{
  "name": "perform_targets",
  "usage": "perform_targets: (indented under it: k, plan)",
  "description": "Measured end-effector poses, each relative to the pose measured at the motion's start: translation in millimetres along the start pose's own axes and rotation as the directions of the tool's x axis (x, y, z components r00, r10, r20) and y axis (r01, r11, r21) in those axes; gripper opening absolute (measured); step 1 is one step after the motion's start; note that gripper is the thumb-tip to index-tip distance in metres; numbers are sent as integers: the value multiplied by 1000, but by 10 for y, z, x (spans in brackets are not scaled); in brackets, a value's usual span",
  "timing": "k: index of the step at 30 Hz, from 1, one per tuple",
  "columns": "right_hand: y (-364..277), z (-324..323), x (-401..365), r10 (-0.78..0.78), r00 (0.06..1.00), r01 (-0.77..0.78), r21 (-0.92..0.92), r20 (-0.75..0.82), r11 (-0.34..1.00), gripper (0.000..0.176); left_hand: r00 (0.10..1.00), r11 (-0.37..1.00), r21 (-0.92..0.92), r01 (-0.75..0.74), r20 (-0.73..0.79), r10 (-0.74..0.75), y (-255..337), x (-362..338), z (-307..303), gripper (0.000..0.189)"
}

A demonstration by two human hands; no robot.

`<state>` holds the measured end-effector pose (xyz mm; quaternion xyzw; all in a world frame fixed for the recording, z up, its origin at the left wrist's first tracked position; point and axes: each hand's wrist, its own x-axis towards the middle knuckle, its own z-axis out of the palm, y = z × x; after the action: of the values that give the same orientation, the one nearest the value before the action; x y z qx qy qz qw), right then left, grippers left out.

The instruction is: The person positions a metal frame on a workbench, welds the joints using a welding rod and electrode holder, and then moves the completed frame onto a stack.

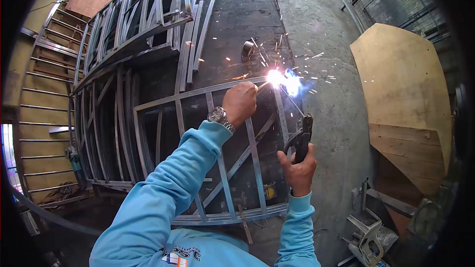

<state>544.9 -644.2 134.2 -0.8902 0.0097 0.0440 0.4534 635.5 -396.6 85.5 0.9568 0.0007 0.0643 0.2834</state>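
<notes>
My right hand (300, 172) grips a black welding electrode holder (303, 141). A thin electrode (293, 102) runs from its jaws up to a bright arc with blue glare and flying sparks. My left hand (241, 103), a watch on its wrist, is closed around a thin rod (262, 86) whose far end reaches toward the arc. The arc burns at the upper right corner of a metal frame (198, 91) with several crossbars, lying on a dark worktable (232, 15). Glare hides the joint itself.
Stacked metal frames (133, 34) stand to the left, with loose square tubes (202, 39) beside them. A dark round object (248, 49) lies beyond the arc, and a yellow tape measure (269, 191) sits near the frame. Plywood (403, 79) and a plastic chair (368, 235) are at right.
</notes>
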Motion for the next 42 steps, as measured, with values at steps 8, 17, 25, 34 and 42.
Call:
perform_targets:
  k: [8, 17, 25, 34, 42]
  plan:
    - [60, 1, -22, -69, 992, 78, 78, -108, 994, 56, 998, 999, -5, 43, 38, -43, 31, -5, -54, 12]
    - [-11, -8, -16, -29, 999, 29, -21, -24, 999, 56, 995, 998, 23, 66, 76, -68, 83, 13, -101, 12]
    - [-6, 10, -6, -29, 999, 28, -39, -17, 999, 58, 988, 995, 44, 92, 118, -97, 84, 16, -110, 12]
    - [-7, 34, -4, -25, 999, 24, -25, -25, 999, 59, 998, 999, -6, 41, 56, -41, 26, -13, -37, 10]
    - [148, 62, -63, -99, 980, 124, 138, -173, 983, 53, 994, 985, -142, 100, 54, -93, -113, 6, 36, 20]
